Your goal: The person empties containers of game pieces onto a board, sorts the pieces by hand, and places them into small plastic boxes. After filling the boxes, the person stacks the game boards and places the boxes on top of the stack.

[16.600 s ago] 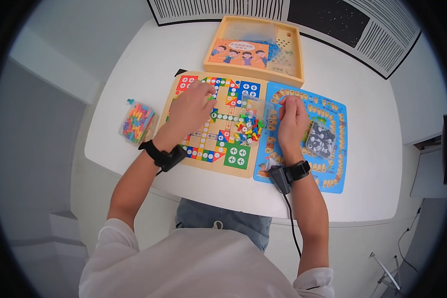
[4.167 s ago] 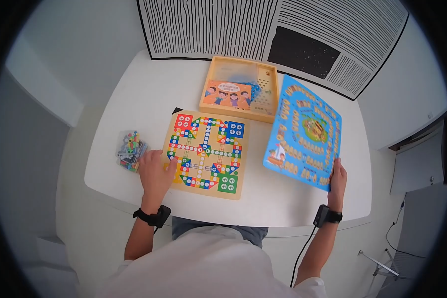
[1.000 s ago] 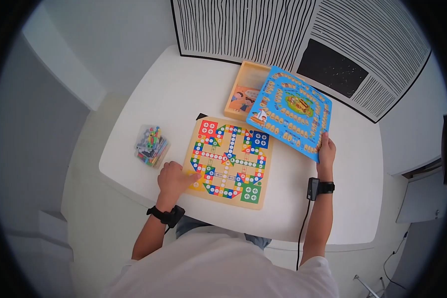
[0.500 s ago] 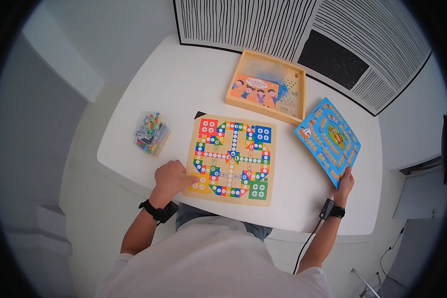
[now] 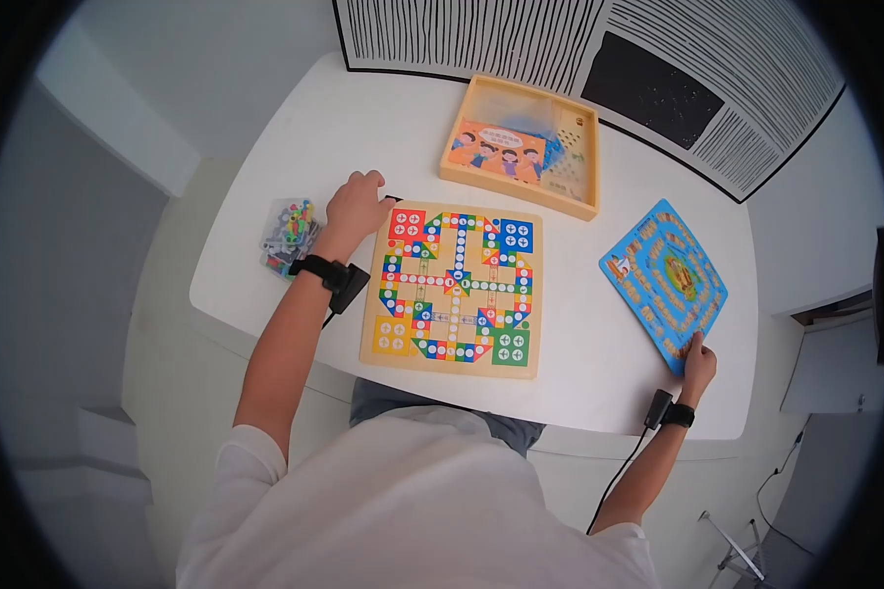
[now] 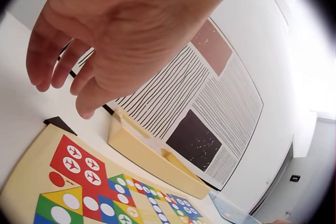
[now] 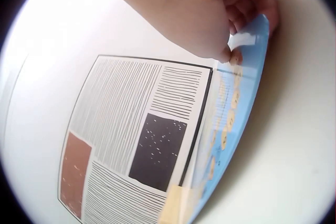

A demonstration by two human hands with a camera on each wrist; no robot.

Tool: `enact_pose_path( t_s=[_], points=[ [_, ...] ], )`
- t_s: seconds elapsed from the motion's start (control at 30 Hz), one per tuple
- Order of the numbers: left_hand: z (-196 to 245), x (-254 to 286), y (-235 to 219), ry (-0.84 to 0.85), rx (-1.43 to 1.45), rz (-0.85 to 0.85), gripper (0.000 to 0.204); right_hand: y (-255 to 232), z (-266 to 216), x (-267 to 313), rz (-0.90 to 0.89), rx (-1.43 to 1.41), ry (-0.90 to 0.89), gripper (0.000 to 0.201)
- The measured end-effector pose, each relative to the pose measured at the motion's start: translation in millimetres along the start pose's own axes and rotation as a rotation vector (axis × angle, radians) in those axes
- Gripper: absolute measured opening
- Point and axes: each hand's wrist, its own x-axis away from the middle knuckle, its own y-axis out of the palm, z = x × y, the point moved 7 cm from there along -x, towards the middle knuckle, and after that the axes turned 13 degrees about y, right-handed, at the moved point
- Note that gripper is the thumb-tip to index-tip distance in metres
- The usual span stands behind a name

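A wooden ludo board (image 5: 452,312) lies flat on the table, with a black piece (image 6: 60,124) at its far left corner. Close to that corner is my left hand (image 5: 356,208), its fingers loosely bent; in the left wrist view nothing is between them and they hang over the table beyond the board. My right hand (image 5: 699,367) pinches the near corner of a blue game board (image 5: 680,280) printed with a ring path. The right wrist view shows that blue board (image 7: 247,85) tilted, thumb on its printed face and the other fingers partly hidden behind its edge.
Clear plastic boxes of colourful pieces (image 5: 290,234) are stacked left of the ludo board, partly behind my left wrist. At the back is a shallow wooden box (image 5: 521,199) holding an orange booklet (image 5: 497,155) and blue items. A striped black-and-white panel (image 5: 471,37) stands behind.
My left hand has gone from the ludo board's near left corner to its far left one. My right hand has swung the blue board from over the wooden box to the right and lowered it.
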Motion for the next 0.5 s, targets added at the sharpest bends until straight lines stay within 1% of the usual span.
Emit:
enact_pose_path(
  t_s=[0.03,0.07,0.1,0.13,0.17,0.2,0.3,0.33,0.4,0.43,0.5],
  points=[
    [-1,-5,7,-0.023,-0.014,-0.052,0.035,-1,-6,8,0.046,0.105,-0.062,0.068],
    [-1,-8,17,-0.048,-0.025,-0.109,0.037,-2,-11,13,0.051,0.104,-0.058,0.068],
    [-1,-9,25,-0.038,-0.022,-0.112,0.037,-6,-15,16,0.117,0.203,-0.057,0.068],
    [-5,-10,31,-0.02,-0.045,-0.08,0.039,-11,-19,19,0.185,0.303,-0.05,0.068],
    [-6,-13,37,0.004,-0.063,-0.044,0.04,-13,-21,21,0.203,0.304,-0.034,0.068],
    [-16,-19,46,0.016,-0.022,-0.015,0.037,-13,-23,22,0.209,0.353,-0.016,0.069],
    [-32,-28,63,0.048,0.089,-0.065,0.032,-11,-29,23,0.259,0.521,0.04,0.071],
    [-32,-29,66,0.065,0.097,-0.071,0.032,-9,-32,24,0.243,0.564,0.045,0.071],
    [-30,-28,64,0.118,0.049,-0.045,0.022,-10,-36,26,0.252,0.609,0.054,0.07],
    [-27,-29,66,0.121,0.05,-0.045,0.022,-8,-39,26,0.248,0.652,0.045,0.068],
    [-20,-29,63,0.17,-0.102,-0.006,0.018,-5,-43,23,0.254,0.686,0.03,0.066]
  ],
)
